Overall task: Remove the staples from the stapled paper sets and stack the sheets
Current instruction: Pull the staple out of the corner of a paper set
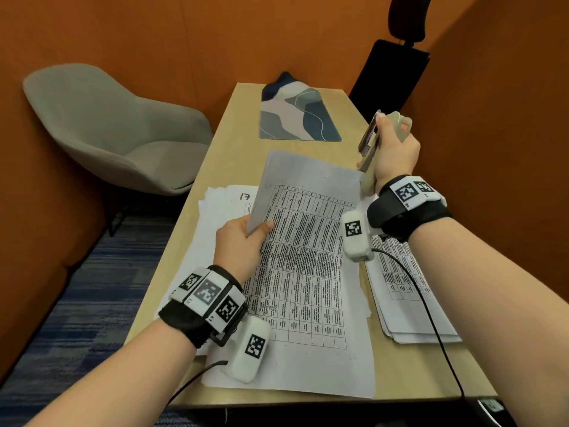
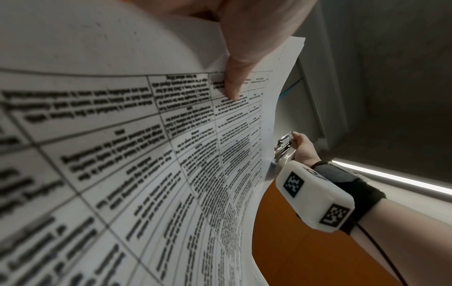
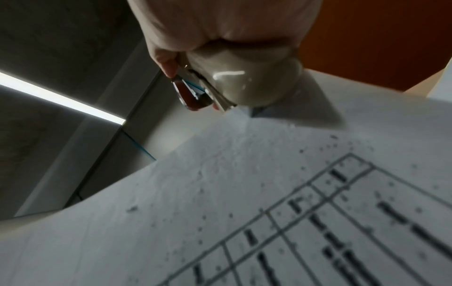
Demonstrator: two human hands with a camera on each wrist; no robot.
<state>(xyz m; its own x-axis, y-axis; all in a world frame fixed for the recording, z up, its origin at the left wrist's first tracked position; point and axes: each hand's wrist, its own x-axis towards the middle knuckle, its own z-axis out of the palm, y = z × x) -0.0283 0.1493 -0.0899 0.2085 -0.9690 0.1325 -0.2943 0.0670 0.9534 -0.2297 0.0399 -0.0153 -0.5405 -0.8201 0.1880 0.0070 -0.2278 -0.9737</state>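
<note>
A set of white sheets printed with tables is lifted above the desk, its top sheet peeled back. My left hand pinches the set's left edge, thumb on the printed page. My right hand grips a beige stapler with metal parts, held upright at the set's far right corner. In the right wrist view the stapler's rounded end sits right at that corner. No staple can be seen.
A stack of sheets lies at the left of the wooden desk, another pile at the right. A patterned mat lies farther back. A grey chair stands left; a black chair behind.
</note>
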